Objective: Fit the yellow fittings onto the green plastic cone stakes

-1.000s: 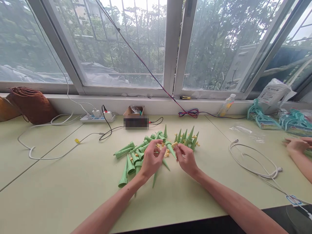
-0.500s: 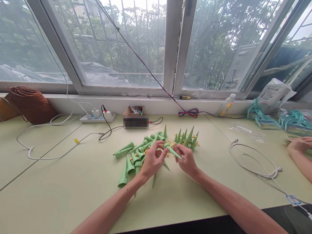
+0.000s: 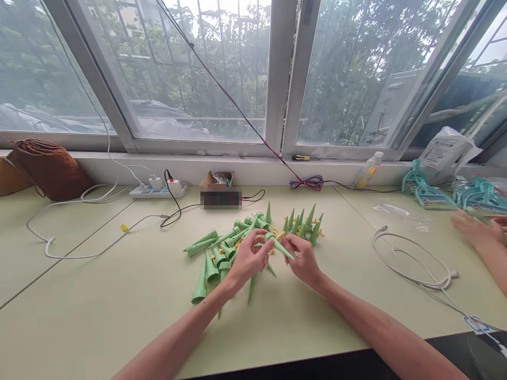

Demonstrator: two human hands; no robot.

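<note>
Between the fingertips of my left hand (image 3: pixel 250 258) is a green plastic watering spike (image 3: pixel 284 249), its tip pointing down to the right. My right hand (image 3: pixel 302 259) is closed at the spike's side, pinching a small yellow valve (image 3: pixel 281 235) there; its fingertips are partly hidden. Around and beyond my left hand lies a loose pile of green spikes (image 3: pixel 201 279) with yellow valves among them. Behind my right hand, several green spikes fitted with yellow valves (image 3: pixel 310 221) stand with their tips up.
A small cardboard box (image 3: pixel 222 180) and a power strip (image 3: pixel 158 191) sit at the back. A coiled white cable (image 3: pixel 412 282) lies to the right. Farther right are a bottle (image 3: pixel 368 170), teal tools (image 3: pixel 433 196) and another person's hands (image 3: pixel 481 229).
My left fingers have curled in slightly around the spike, which has barely shifted. At the far right, the other person's hand has moved to the left.
</note>
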